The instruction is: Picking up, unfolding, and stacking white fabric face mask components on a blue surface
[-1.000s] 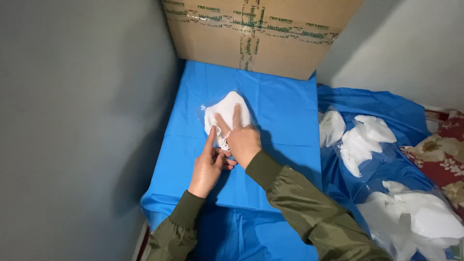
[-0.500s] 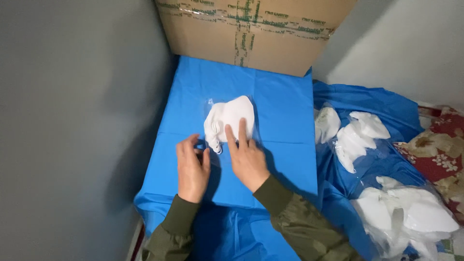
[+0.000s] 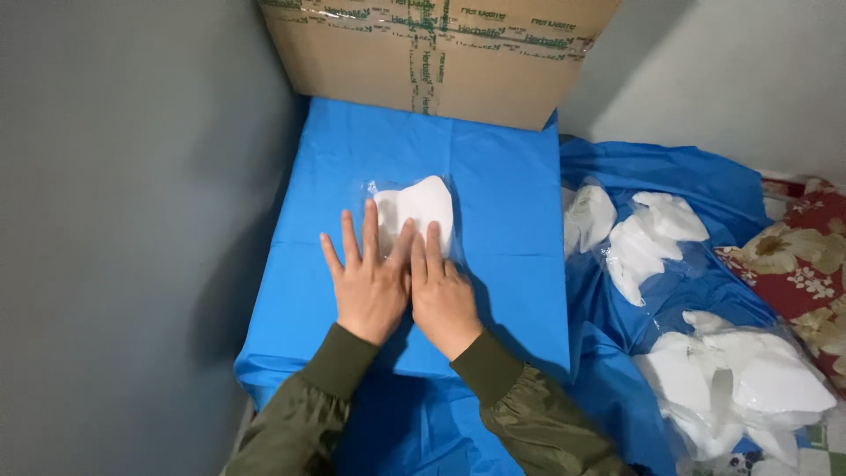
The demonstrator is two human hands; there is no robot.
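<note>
Since the earlier moment the left hand [image 3: 370,286] has slid in from the side to lie flat right beside the right hand [image 3: 441,295], the two now touching along the thumbs, and the white folded piece in its clear bag [image 3: 419,211] sits a little nearer the wrists. Both hands press palm down on the blue sheet [image 3: 502,185] covering the counter, fingers [image 3: 366,234] stretched out and slightly spread, gripping nothing; their tips rest on the near edge of the bag. That bag holds one white piece, whose long axis runs roughly from the hands toward the cardboard box [image 3: 441,53] at the back, its rounded end pointing away and slightly right. The box stands against the wall, and what is inside it cannot be seen. To the right, on crumpled blue cloth [image 3: 670,176], lie more white pieces [image 3: 643,234] in clear wrapping, about three near the counter, and a heap [image 3: 740,379] lower down, too tangled to count.
</note>
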